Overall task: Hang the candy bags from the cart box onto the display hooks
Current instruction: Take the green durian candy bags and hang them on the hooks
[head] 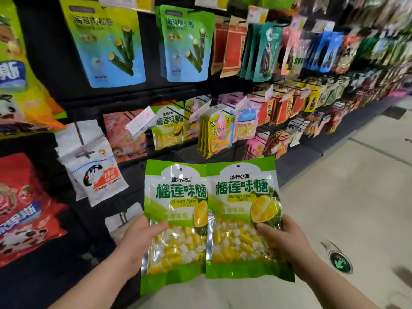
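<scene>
Display rack (66,94): a black wall of hooks fills the left side and runs away to the upper right, crowded with hanging snack packets; the far end is blurred.
Floor (356,197): pale, on the right, with a round green sticker (340,262) near the right arm.
Left candy bag (176,219): green durian candy, held out in front of the rack. It is upright, long axis vertical, printed face toward me. Its right edge tucks behind the other bag.
Right candy bag (240,219): the same kind, upright and face-on, overlapping its neighbour's edge.
Bag contents: yellow and white wrapped sweets show through the clear lower window of each.
Left hand (138,239): grips the left bag's outer edge, thumb across the front, fingers hidden behind.
Right hand (283,239): grips the right bag's outer edge the same way.
Hung durian bag (168,128): a matching packet on a rack hook above the held pair.
Hang holes: one small hole at the top centre of each held bag, left (180,169) and right (238,166).
</scene>
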The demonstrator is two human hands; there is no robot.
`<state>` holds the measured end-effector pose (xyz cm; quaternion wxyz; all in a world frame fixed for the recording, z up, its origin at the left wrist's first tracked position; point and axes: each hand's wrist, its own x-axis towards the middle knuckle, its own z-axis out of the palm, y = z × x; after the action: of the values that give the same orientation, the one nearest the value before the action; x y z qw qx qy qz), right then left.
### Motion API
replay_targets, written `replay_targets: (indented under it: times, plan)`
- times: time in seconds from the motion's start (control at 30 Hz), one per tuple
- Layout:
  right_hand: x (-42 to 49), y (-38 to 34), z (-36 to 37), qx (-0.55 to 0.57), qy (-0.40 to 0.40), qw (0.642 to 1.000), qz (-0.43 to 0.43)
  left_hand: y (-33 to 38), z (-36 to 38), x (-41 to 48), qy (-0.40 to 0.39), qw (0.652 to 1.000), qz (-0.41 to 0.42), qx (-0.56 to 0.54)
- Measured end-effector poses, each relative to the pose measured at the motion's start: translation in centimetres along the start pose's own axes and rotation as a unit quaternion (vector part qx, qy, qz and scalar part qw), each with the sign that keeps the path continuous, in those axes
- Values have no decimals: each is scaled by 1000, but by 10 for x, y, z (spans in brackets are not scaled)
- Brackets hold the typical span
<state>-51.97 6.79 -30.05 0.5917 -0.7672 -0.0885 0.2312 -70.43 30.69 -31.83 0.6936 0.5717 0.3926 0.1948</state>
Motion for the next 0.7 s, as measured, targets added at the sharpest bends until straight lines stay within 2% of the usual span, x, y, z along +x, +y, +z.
replay_targets:
  times: [0.17,0.4,0.7]
  plan:
    - [55,-11,18,-5,-31,1000,4,16,0,42,2,1000,-12,-3]
    - [119,-26,37,-39,-89,995,-10,14,-4,71,71,997,-24,-13]
    - [213,-39,37,25,-232,972,-9,4,31,92,156,986,-36,-47]
